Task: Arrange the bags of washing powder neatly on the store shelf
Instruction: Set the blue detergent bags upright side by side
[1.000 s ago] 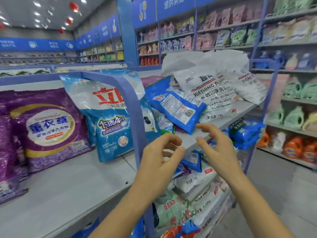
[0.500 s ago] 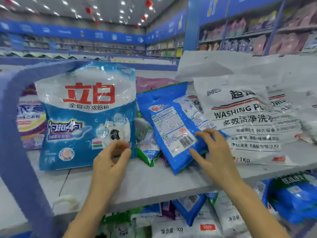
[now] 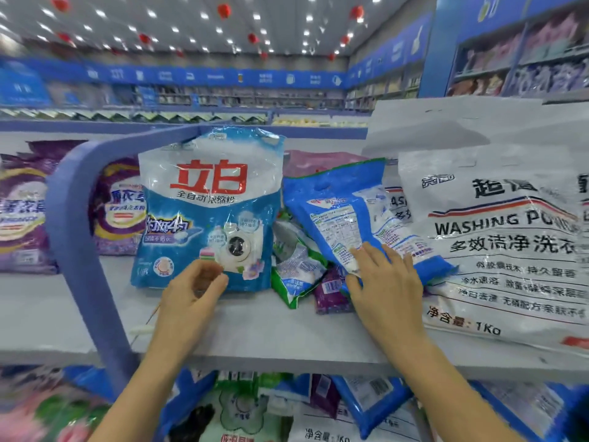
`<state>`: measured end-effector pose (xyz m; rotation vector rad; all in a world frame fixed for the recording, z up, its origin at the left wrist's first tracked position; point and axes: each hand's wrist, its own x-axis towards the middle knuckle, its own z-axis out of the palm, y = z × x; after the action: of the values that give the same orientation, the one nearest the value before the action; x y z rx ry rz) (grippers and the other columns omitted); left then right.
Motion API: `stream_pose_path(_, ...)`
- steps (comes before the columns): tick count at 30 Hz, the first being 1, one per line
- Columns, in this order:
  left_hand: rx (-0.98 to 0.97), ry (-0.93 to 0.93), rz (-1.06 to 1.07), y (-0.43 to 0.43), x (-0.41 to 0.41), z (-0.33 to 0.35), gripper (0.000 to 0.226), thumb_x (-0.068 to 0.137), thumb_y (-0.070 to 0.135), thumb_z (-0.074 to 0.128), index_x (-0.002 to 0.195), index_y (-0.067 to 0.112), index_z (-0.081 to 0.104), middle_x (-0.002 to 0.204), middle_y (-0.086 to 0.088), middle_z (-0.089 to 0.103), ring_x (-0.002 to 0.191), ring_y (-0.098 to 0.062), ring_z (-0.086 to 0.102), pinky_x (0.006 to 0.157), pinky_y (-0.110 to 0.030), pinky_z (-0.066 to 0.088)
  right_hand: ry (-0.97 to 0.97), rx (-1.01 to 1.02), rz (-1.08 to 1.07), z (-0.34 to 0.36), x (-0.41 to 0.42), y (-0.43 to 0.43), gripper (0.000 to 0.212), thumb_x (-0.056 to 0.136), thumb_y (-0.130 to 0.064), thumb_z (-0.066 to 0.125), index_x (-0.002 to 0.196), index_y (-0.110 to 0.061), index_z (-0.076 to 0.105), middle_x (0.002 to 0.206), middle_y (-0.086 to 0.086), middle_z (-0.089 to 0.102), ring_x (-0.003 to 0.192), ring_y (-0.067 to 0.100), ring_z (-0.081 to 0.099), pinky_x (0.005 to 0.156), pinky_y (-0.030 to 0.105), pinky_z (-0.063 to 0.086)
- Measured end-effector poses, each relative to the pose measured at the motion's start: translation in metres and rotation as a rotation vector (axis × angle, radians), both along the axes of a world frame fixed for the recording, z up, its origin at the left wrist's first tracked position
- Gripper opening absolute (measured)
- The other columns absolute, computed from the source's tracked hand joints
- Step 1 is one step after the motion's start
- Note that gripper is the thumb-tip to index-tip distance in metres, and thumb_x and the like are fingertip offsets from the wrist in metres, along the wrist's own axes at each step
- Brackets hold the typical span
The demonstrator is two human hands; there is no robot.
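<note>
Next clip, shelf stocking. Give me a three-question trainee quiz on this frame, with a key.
1. True or false: the blue-and-white bag with red characters stands upright on the shelf.
2. The right hand lies flat on: A the tilted blue bag; B the shelf; C the blue-and-white bag.
3. What colour are the far-left bags, beyond the blue shelf post?
Key: 1 true; 2 A; 3 purple.
</note>
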<state>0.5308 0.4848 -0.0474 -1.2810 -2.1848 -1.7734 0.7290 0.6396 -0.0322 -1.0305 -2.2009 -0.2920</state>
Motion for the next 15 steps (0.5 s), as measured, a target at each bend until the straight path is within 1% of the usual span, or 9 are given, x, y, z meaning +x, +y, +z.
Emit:
stream_pose_path(1, -0.003, -0.006, -0.006, 0.000, 0.004, -0.001, 0.010, 0.083, 0.021, 0.067, 0.085, 0.027, 0.060, 0.088, 0.007, 0.067, 0.084, -0.009, 0.063, 0.072, -0.024, 0.046, 0.086, -0.040, 0.026, 0.005, 0.004, 0.000, 0.031, 0.078, -0.026, 0.047, 0.095, -0.009, 0.067, 0.094, 0.010, 0.070, 0.087, 0.034, 0.065, 0.076, 0.047, 0.052)
stream_pose_path(3, -0.003, -0.028, -0.045, 0.003, 0.013, -0.002, 0.006, 0.082, 0.025, 0.066, 0.085, 0.024, 0.061, 0.087, 0.006, 0.067, 0.079, -0.007, 0.062, 0.070, -0.022, 0.048, 0.272, -0.176, 0.085, 0.019, 0.013, 0.001, 0.014, 0.084, -0.022, 0.050, 0.084, -0.013, 0.060, 0.075, 0.006, 0.063, 0.076, 0.032, 0.056, 0.062, 0.038, 0.041)
stream_pose_path(5, 0.000, -0.065, -0.098, 0.008, 0.020, -0.001, 0.006, 0.082, 0.024, 0.065, 0.087, 0.020, 0.062, 0.086, 0.001, 0.067, 0.079, -0.013, 0.063, 0.072, -0.026, 0.050, 0.499, -0.333, 0.244, 0.036, 0.026, -0.001, 0.019, 0.084, -0.027, 0.047, 0.067, -0.018, 0.045, 0.057, -0.004, 0.045, 0.060, 0.021, 0.044, 0.054, 0.037, 0.029)
stream_pose_path(6, 0.009, -0.103, -0.129, 0.012, 0.023, 0.000, 0.004, 0.084, 0.019, 0.065, 0.088, 0.018, 0.063, 0.086, -0.001, 0.067, 0.080, -0.018, 0.064, 0.072, -0.029, 0.051, 0.655, -0.398, 0.331, 0.045, 0.033, -0.001, 0.020, 0.083, -0.026, 0.046, 0.064, -0.021, 0.044, 0.056, -0.006, 0.042, 0.056, 0.014, 0.041, 0.053, 0.034, 0.029)
stream_pose_path(8, 0.028, -0.209, -0.199, 0.020, 0.035, 0.004, 0.008, 0.086, 0.009, 0.063, 0.092, 0.014, 0.063, 0.089, -0.004, 0.067, 0.085, -0.024, 0.065, 0.073, -0.030, 0.053, 1.022, -0.645, 0.485, 0.057, 0.048, 0.006, 0.020, 0.090, -0.016, 0.045, 0.072, -0.020, 0.054, 0.066, -0.002, 0.053, 0.061, 0.005, 0.046, 0.054, 0.020, 0.038)
stream_pose_path(10, 0.030, -0.307, -0.284, 0.027, 0.048, 0.008, 0.013, 0.086, 0.011, 0.063, 0.097, 0.016, 0.063, 0.097, -0.003, 0.067, 0.093, -0.022, 0.065, 0.075, -0.025, 0.055, 1.278, -0.936, 0.686, 0.060, 0.062, 0.012, 0.023, 0.091, -0.006, 0.041, 0.076, -0.012, 0.058, 0.067, -0.002, 0.061, 0.063, 0.011, 0.055, 0.051, 0.017, 0.045)
stream_pose_path(12, -0.007, -0.405, -0.397, 0.036, 0.058, 0.014, 0.028, 0.081, 0.032, 0.068, 0.105, 0.020, 0.060, 0.108, -0.002, 0.067, 0.100, -0.016, 0.065, 0.081, -0.025, 0.053, 1.354, -1.193, 0.905, 0.060, 0.067, 0.010, 0.006, 0.077, -0.014, 0.063, 0.074, -0.010, 0.065, 0.069, 0.002, 0.065, 0.069, 0.021, 0.062, 0.055, 0.023, 0.054)
stream_pose_path(14, 0.001, -0.571, -0.529, 0.043, 0.068, 0.021, 0.057, 0.069, 0.051, 0.067, 0.115, 0.019, 0.057, 0.114, 0.000, 0.067, 0.103, -0.014, 0.064, 0.089, -0.029, 0.050, 1.311, -1.454, 1.152, 0.053, 0.063, 0.008, 0.037, 0.048, -0.026, 0.085, 0.080, -0.010, 0.075, 0.088, 0.012, 0.071, 0.083, 0.025, 0.069, 0.071, 0.035, 0.058)
stream_pose_path(15, 0.055, -0.677, -0.589, 0.046, 0.073, 0.025, 0.065, 0.066, 0.053, 0.068, 0.120, 0.018, 0.055, 0.115, 0.001, 0.068, 0.105, -0.015, 0.063, 0.092, -0.033, 0.049, 1.280, -1.583, 1.304, 0.045, 0.058, 0.011, 0.045, 0.052, -0.027, 0.086, 0.090, -0.006, 0.075, 0.102, 0.017, 0.069, 0.094, 0.027, 0.068, 0.083, 0.040, 0.055)
